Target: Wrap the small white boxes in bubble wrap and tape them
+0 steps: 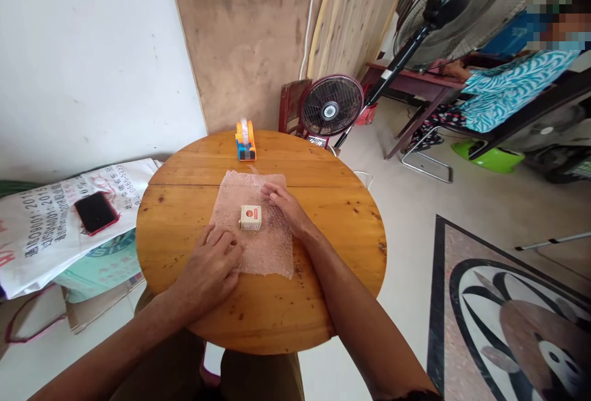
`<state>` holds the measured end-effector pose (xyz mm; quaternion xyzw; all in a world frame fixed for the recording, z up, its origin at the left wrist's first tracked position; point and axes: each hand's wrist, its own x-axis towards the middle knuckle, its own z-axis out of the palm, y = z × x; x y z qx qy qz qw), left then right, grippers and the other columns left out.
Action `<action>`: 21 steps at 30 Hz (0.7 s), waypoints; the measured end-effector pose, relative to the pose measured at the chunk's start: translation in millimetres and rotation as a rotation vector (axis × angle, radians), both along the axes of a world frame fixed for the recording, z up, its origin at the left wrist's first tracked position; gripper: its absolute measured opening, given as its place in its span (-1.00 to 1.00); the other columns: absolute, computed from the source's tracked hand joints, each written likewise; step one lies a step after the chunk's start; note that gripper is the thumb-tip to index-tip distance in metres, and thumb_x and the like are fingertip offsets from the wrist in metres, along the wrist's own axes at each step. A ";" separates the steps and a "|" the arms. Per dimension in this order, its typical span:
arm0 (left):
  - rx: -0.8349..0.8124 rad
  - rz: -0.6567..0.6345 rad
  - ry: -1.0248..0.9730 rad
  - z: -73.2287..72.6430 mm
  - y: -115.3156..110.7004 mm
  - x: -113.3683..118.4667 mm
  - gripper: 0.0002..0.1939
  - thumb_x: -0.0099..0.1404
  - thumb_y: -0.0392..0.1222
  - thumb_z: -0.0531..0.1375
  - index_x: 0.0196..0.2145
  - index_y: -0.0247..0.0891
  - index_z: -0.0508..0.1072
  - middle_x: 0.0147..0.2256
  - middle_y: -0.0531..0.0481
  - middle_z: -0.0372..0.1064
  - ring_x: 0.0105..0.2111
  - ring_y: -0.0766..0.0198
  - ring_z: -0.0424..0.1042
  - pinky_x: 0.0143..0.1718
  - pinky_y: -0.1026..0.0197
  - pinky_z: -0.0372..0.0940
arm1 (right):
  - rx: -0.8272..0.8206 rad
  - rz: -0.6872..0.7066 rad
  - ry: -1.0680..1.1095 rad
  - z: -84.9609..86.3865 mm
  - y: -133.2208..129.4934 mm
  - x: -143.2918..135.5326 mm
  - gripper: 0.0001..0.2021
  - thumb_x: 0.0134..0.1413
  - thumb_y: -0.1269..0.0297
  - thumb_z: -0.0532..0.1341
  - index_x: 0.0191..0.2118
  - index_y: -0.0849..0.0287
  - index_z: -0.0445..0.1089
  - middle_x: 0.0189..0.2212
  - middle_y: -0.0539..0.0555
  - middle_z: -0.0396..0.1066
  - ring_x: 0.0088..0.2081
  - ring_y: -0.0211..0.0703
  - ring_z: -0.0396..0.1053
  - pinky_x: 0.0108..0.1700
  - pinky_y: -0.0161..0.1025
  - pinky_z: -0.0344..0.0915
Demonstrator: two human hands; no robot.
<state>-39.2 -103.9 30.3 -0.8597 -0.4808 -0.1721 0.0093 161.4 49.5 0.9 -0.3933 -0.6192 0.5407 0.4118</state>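
Note:
A small cream-coloured box (250, 218) with a red and orange label rests on a pinkish sheet of bubble wrap (270, 253). The sheet lies flat on the round wooden table (341, 210). My left hand (210, 262) rests at the sheet's lower left edge, its fingers loosely bent and apart, with nothing seen in them. Over the sheet's upper right side is my right hand (289, 209), fingers stretched out and holding nothing. Neither hand touches the box. Beyond the sheet stands an orange and blue tape dispenser (245, 140) with a roll of clear tape.
Left of the table, a phone (96, 212) lies on white printed sacks (41, 228). A small fan (330, 110) stands behind the table, with a larger stand fan (446, 4) to its right. Another person in a patterned sleeve (517, 90) sits at a dark table (410, 81).

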 end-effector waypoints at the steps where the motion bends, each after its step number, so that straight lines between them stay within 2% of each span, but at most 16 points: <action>1: 0.029 -0.001 -0.027 -1.6 1.7 0.0 -0.84 0.14 -0.38 0.16 -0.31 -0.26 0.48 -0.21 -0.14 0.39 -0.09 0.01 0.36 0.21 -0.23 0.08 | 0.010 -0.005 0.001 -1.0 0.9 -0.1 -0.57 0.09 -0.02 0.21 0.05 0.01 0.43 0.11 0.09 0.40 0.17 0.02 0.30 0.25 0.04 0.12; 4: 0.101 -0.015 -0.162 0.2 13.0 -1.9 -0.85 0.20 -0.40 0.11 -0.41 -0.24 0.45 -0.21 -0.12 0.40 -0.12 0.08 0.38 0.15 -0.16 0.17 | 0.020 -0.009 0.018 -2.0 2.4 -0.7 -0.58 0.07 -0.06 0.24 -0.01 0.01 0.46 0.09 0.07 0.42 0.17 0.02 0.30 0.25 0.02 0.12; 7: 0.096 0.030 -0.294 6.8 35.0 -4.4 -0.88 0.20 -0.36 0.11 -0.40 -0.25 0.44 -0.20 -0.14 0.43 -0.16 0.09 0.40 -0.04 -0.02 0.31 | -0.045 0.017 0.066 1.5 1.2 -0.1 -0.52 0.01 -0.17 0.26 -0.06 0.05 0.49 -0.02 0.09 0.50 0.11 0.03 0.35 0.23 0.02 0.15; 10: -0.023 0.103 -0.350 15.1 64.0 -4.6 -0.89 0.18 -0.28 0.11 -0.40 -0.24 0.44 -0.24 -0.11 0.47 -0.23 0.09 0.44 -0.14 0.04 0.32 | -0.083 0.034 0.118 8.9 -1.9 3.4 -0.44 -0.04 -0.27 0.25 -0.10 0.09 0.50 -0.08 0.12 0.54 0.08 0.05 0.38 0.21 0.03 0.16; 14: -0.268 0.272 -0.493 21.9 92.6 -0.1 -0.86 0.13 -0.14 0.14 -0.42 -0.22 0.45 -0.37 -0.03 0.48 -0.39 0.18 0.43 -0.36 0.19 0.27 | -0.053 0.052 0.170 18.5 -5.3 9.8 -0.40 0.01 -0.32 0.16 -0.06 0.09 0.47 -0.10 0.12 0.54 0.04 0.05 0.40 0.16 0.03 0.20; 18: -0.440 0.339 -0.666 14.1 99.7 4.6 -0.84 0.07 -0.10 0.15 -0.44 -0.22 0.44 -0.57 0.11 0.32 -0.59 0.32 0.24 -0.53 0.28 0.09 | -0.075 0.106 0.083 22.5 -6.0 13.1 -0.36 -0.11 -0.21 0.31 0.04 0.08 0.41 -0.12 0.10 0.51 -0.04 0.03 0.41 0.05 -0.02 0.27; 21: -0.470 0.335 -0.755 4.3 99.5 5.3 -0.80 0.05 -0.05 0.16 -0.45 -0.23 0.41 -0.60 0.14 0.24 -0.60 0.36 0.14 -0.56 0.30 0.04 | -0.060 0.088 -0.044 22.7 -5.7 12.7 -0.40 -0.19 -0.02 0.42 0.03 0.06 0.43 -0.12 0.08 0.47 -0.08 -0.03 0.41 0.01 -0.08 0.28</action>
